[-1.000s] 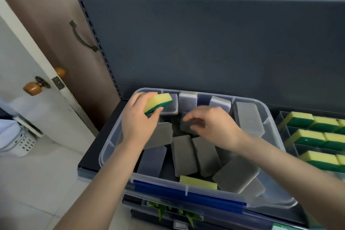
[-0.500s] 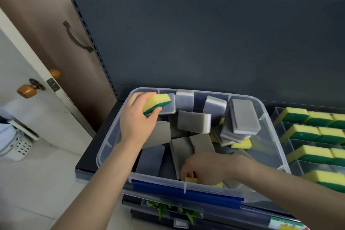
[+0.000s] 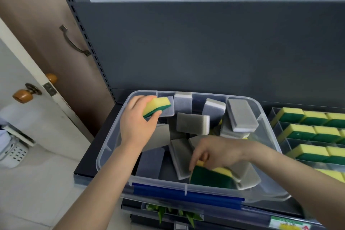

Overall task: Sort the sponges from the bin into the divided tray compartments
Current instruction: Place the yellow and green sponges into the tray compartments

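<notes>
A clear plastic bin (image 3: 186, 189) with a blue front strip stands on the dark shelf and holds several grey-and-white sponges (image 3: 192, 123). My left hand (image 3: 136, 123) grips a yellow-green sponge (image 3: 157, 106) above the bin's back left corner. My right hand (image 3: 216, 152) pinches a second yellow-green sponge (image 3: 211, 176) near the bin's front wall, green side facing me and lifted off the grey ones. To the right is the divided tray (image 3: 280, 129), its compartments filled with rows of yellow-green sponges (image 3: 306, 132).
A dark grey back panel (image 3: 205, 46) rises behind the bin. At left are a brown cupboard door with a handle (image 3: 72, 43) and a white door with a round knob (image 3: 24, 95). A lower shelf with green packets (image 3: 168, 213) shows under the bin.
My right hand moved from the bin's middle to its front, took hold of a yellow-green sponge there and raised it. My left hand kept its sponge at the back left corner.
</notes>
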Action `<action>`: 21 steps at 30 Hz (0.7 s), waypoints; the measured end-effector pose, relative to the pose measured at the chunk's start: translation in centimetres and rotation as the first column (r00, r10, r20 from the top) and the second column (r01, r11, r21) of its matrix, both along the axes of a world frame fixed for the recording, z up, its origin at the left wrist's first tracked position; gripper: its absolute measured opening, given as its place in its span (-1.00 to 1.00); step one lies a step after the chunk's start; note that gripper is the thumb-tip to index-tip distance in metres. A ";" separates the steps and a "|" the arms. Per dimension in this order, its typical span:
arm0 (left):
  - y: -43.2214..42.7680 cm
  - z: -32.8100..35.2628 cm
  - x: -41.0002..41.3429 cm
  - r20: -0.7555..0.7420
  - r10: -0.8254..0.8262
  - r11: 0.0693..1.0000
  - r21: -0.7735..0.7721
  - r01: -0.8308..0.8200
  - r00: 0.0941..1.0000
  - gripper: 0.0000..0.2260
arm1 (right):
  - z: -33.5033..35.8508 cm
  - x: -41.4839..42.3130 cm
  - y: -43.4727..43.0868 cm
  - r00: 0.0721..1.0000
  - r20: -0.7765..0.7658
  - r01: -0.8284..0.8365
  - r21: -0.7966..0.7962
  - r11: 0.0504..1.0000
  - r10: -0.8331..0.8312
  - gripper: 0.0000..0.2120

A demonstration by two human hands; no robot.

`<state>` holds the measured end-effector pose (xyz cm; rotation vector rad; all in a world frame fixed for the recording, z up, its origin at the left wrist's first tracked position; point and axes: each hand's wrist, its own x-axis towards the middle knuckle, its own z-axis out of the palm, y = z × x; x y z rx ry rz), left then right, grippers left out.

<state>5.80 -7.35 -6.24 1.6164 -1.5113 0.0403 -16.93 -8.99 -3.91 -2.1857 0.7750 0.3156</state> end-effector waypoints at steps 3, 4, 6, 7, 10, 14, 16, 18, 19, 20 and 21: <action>0.0 0.0 0.0 0.007 -0.005 1.000 -0.001 0.005 1.000 -0.65 | 1.2 -0.1 -1.5 0.916 0.233 0.323 0.057 0.945 -0.327 -0.66; 0.0 0.0 -0.1 0.009 -0.006 1.000 0.001 0.006 1.000 -0.64 | 1.4 -0.2 -1.9 0.880 0.280 0.391 0.032 0.920 -0.384 -0.64; 0.0 0.0 -0.1 0.012 -0.009 1.000 -0.001 0.009 1.000 -0.64 | 1.9 -0.3 -2.1 0.899 0.285 0.367 -0.080 0.927 -0.332 -0.69; 0.0 0.0 0.0 0.015 -0.012 1.000 -0.004 0.012 1.000 -0.64 | 2.1 -0.1 -1.8 0.937 0.238 0.287 -0.107 0.952 -0.256 -0.74; 0.0 0.1 0.0 0.010 -0.016 1.000 -0.009 0.016 1.000 -0.64 | 1.4 0.5 -0.5 1.000 0.015 0.020 -0.035 0.999 -0.020 -0.77; 0.1 0.1 -0.1 -0.005 -0.013 1.000 -0.007 0.013 1.000 -0.64 | -1.0 1.3 0.6 0.980 -0.147 -0.130 0.028 0.991 0.133 -0.73; 0.2 0.1 -0.1 -0.007 -0.008 1.000 -0.005 0.008 1.000 -0.64 | -2.2 1.4 0.9 0.966 -0.186 -0.177 0.033 0.984 0.180 -0.76; 0.2 0.1 -0.1 -0.004 -0.003 1.000 -0.009 0.003 1.000 -0.64 | -2.9 1.2 1.0 0.963 -0.194 -0.191 -0.005 0.982 0.186 -0.81; 0.2 0.1 -0.1 -0.002 -0.002 1.000 -0.012 0.002 1.000 -0.64 | -3.1 1.1 1.0 0.968 -0.186 -0.178 -0.039 0.983 0.168 -0.84; 0.1 0.1 -0.1 -0.001 -0.001 1.000 -0.013 0.001 1.000 -0.65 | -3.3 0.9 0.9 0.974 -0.178 -0.160 -0.082 0.984 0.144 -0.86; 0.1 0.1 -0.1 0.000 -0.002 1.000 -0.012 0.002 1.000 -0.64 | -3.3 0.8 0.8 0.978 -0.171 -0.147 -0.131 0.980 0.124 -0.88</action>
